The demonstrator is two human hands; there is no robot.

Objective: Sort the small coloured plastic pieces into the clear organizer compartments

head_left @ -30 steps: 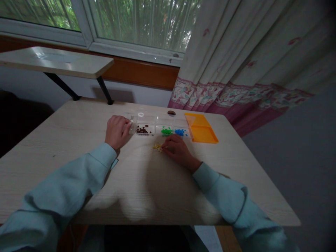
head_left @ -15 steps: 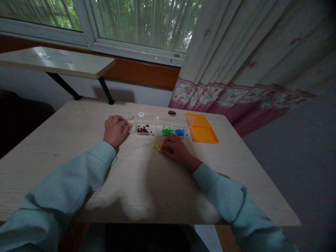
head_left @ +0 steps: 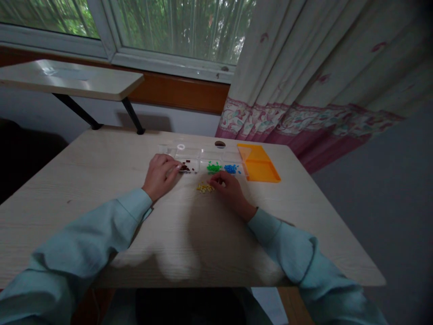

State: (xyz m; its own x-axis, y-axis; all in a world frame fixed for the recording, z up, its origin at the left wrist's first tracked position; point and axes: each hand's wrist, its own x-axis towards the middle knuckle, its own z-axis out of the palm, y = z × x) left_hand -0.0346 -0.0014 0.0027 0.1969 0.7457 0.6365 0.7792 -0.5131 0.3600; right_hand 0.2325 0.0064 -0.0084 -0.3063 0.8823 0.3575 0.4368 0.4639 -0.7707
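A clear plastic compartment box [head_left: 200, 166] lies across the desk, holding small dark red-brown pieces [head_left: 187, 167], green pieces [head_left: 214, 168] and blue pieces [head_left: 231, 169] in its near row. My left hand [head_left: 161, 176] reaches to the box's left end, thumb and fingertips drawn together at the dark pieces; anything between them is too small to see. In front of the box lies a loose pile of yellow pieces [head_left: 204, 188]. Just right of and above that pile is my right hand [head_left: 232, 188], its thumb and forefinger pinched; whatever they hold is hidden.
An orange two-part tray [head_left: 262, 168] sits against the box's right end. Behind the box a dark oval hole or disc [head_left: 219, 144] marks the desk [head_left: 169, 243]. At the back left stands a raised shelf [head_left: 98, 81] on black legs. A curtain [head_left: 287, 99] hangs at the right.
My left hand has moved right, from the box's left end to the dark pieces. My right hand has lifted slightly off the yellow pile, uncovering more of it. The view has shifted slightly.
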